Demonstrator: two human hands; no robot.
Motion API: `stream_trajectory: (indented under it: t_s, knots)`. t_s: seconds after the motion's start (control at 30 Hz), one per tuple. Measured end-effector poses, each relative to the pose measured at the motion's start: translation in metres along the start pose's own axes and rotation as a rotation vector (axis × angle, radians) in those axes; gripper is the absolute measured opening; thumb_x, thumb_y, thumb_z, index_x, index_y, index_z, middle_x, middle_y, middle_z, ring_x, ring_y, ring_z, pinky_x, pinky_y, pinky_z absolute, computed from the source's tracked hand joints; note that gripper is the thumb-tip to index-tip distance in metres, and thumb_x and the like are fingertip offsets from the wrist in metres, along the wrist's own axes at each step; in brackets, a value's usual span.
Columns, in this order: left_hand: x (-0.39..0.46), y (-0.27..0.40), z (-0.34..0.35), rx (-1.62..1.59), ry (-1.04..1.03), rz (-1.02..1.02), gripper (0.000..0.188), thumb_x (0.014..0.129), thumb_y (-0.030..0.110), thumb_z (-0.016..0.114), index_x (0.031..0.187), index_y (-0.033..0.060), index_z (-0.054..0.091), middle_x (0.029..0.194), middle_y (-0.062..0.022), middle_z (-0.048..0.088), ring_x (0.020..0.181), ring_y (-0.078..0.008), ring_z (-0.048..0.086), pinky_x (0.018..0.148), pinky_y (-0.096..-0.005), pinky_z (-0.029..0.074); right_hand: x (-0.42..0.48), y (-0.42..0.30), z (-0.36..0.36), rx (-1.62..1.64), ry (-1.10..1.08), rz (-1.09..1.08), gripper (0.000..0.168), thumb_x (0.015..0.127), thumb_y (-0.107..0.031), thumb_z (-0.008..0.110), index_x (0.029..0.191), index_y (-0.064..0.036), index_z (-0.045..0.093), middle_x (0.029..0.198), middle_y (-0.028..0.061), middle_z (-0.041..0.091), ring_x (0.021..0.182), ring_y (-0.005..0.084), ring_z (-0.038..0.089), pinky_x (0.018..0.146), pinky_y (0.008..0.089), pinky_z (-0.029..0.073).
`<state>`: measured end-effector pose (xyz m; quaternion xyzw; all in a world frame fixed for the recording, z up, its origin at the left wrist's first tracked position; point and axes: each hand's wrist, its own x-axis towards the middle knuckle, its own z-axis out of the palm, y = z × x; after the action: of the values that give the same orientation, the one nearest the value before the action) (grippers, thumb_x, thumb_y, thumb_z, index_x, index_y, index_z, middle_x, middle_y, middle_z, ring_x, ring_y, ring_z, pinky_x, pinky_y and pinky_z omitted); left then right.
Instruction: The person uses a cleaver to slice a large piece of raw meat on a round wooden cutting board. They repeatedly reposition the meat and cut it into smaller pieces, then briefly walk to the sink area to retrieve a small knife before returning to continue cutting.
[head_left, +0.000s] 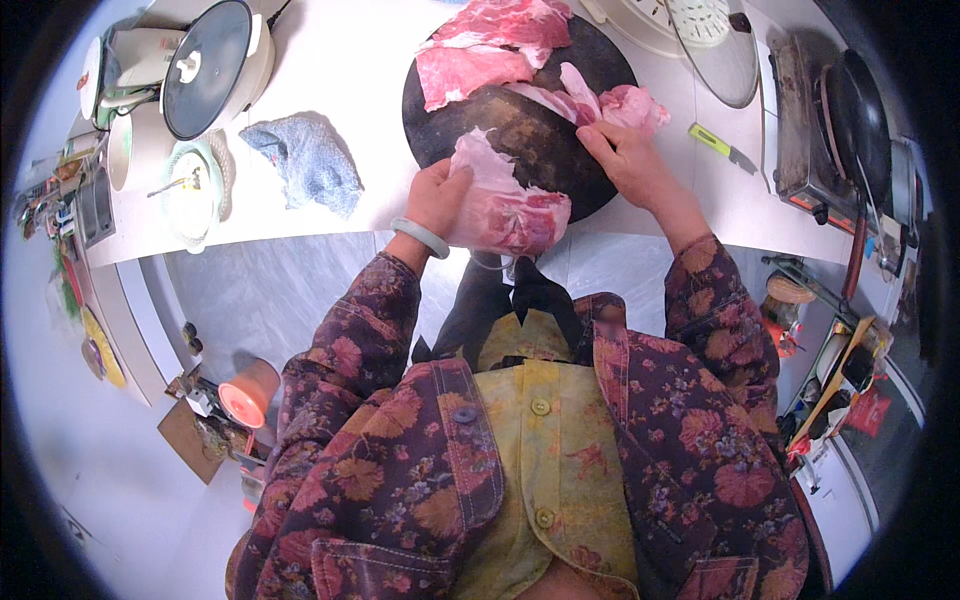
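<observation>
A slab of raw meat with pale fat (517, 214) hangs at the near edge of the round dark cutting board (517, 131), gripped on its left side by my left hand (435, 199), which wears a pale bangle. On the right part of the board my right hand (622, 165) has its thumb and fingertips closed beside a strip of pale meat (626, 109); whether it pinches the strip or something else is hidden. Larger raw pieces (480, 67) lie at the board's far side. A knife with a yellow-green handle (710, 139) rests on the counter to the right.
A crumpled blue cloth (307, 161) lies left of the board. Further left are a green-rimmed bowl (191, 191) and a cooker with a tilted lid (208, 69). A glass lid (716, 49) stands at the back right, and a stove with a black wok (859, 135) is at the right.
</observation>
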<state>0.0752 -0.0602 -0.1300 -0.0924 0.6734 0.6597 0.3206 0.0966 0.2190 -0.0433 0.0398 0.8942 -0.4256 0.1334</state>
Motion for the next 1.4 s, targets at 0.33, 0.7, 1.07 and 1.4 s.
stream_trajectory:
  t_s: [0.33,0.7,1.07,1.4]
  knots:
    - [0.002,0.031,0.004,-0.153,-0.187,0.018,0.031,0.089,0.004,0.051,0.119,0.0004,0.057,0.103,-0.0060,0.064,0.087,-0.0138,0.062,0.078,-0.0274,0.052,-0.027,-0.012,0.007,0.160,0.042,0.042,0.034,0.094,-0.031,0.050,0.097,0.000,0.064,0.078,0.0180,0.063,0.070,0.0261,0.060,0.067,0.0368,0.046]
    - [0.014,0.045,0.008,-0.275,-0.209,-0.056,0.020,0.091,0.008,0.053,0.108,0.0010,0.060,0.098,-0.0058,0.066,0.083,-0.0135,0.063,0.075,-0.0276,0.052,-0.086,0.024,0.036,0.363,0.119,0.214,0.034,0.097,-0.028,0.050,0.111,0.002,0.060,0.062,-0.0053,0.045,0.054,0.0038,0.041,0.049,0.0218,0.034]
    - [0.027,0.079,0.006,-0.167,-0.206,0.222,0.021,0.094,0.012,0.054,0.111,0.0009,0.062,0.099,-0.0030,0.066,0.086,-0.0097,0.059,0.078,-0.0249,0.048,-0.092,0.012,0.028,0.404,0.196,0.171,0.033,0.094,-0.027,0.054,0.110,0.001,0.061,0.069,0.0065,0.056,0.065,0.0115,0.049,0.062,0.0280,0.044]
    - [0.029,0.066,0.000,-0.195,-0.134,0.272,0.019,0.093,0.013,0.056,0.107,0.0016,0.063,0.095,-0.0014,0.066,0.084,-0.0080,0.059,0.076,-0.0238,0.048,-0.089,0.007,0.029,0.342,0.196,0.111,0.032,0.095,-0.028,0.053,0.111,-0.002,0.061,0.076,0.0086,0.060,0.067,0.0130,0.053,0.064,0.0290,0.045]
